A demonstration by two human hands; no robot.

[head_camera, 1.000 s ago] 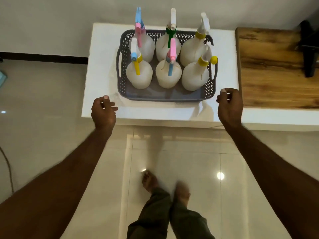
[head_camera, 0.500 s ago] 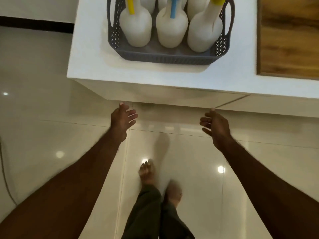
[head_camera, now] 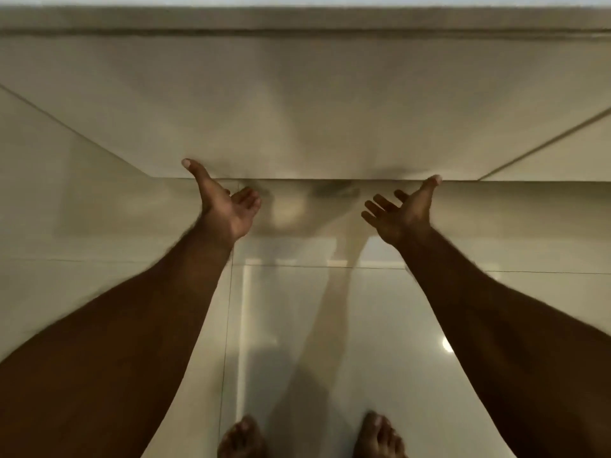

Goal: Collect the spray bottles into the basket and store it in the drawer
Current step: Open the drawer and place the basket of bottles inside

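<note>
The white glossy drawer front point(head_camera: 304, 110) of the cabinet fills the upper half of the head view. My left hand point(head_camera: 226, 203) is turned palm up just below its lower edge, thumb pointing up over the panel, fingers loosely bent and holding nothing. My right hand point(head_camera: 405, 211) mirrors it to the right, palm up, fingers spread, thumb tip at the same edge. I cannot tell whether the thumbs touch the panel. The basket and the spray bottles are out of view above the frame.
The cabinet's top lip point(head_camera: 297, 19) runs along the frame's upper edge. Shiny pale floor tiles point(head_camera: 291, 325) lie below the hands, and my bare feet point(head_camera: 241, 438) stand close to the cabinet at the bottom of the view.
The view has dropped from the tabletop to the cabinet front, so the basket left the frame. Both hands moved down from beside the basket and turned palm up at the drawer's lower edge.
</note>
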